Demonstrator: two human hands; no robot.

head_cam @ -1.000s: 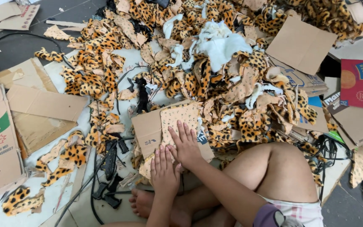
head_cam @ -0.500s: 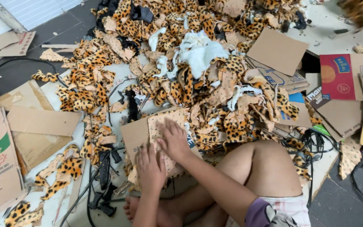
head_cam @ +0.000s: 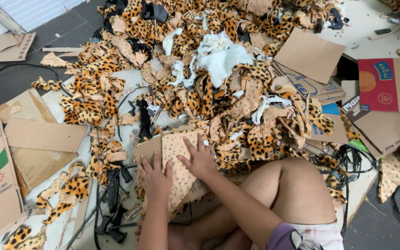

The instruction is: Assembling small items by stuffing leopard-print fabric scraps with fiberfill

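Where leopard-print scraps point(head_cam: 218, 78) smother the floor point(head_cam: 56, 32), flattened cardboard point(head_cam: 42, 139) all around.

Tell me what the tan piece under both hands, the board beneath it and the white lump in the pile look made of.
Tan piece: likely thin fabric shown from its back, matte with small dark flecks; left hand and right hand lie flat on it. Board: plain brown cardboard, stiff and straight-edged. White lump: soft, fluffy, perhaps fleece or stuffing.

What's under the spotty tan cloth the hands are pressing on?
A brown cardboard piece sticks out from under the spotty tan cloth. The left hand and right hand lie flat on the cloth; anything else beneath is covered.
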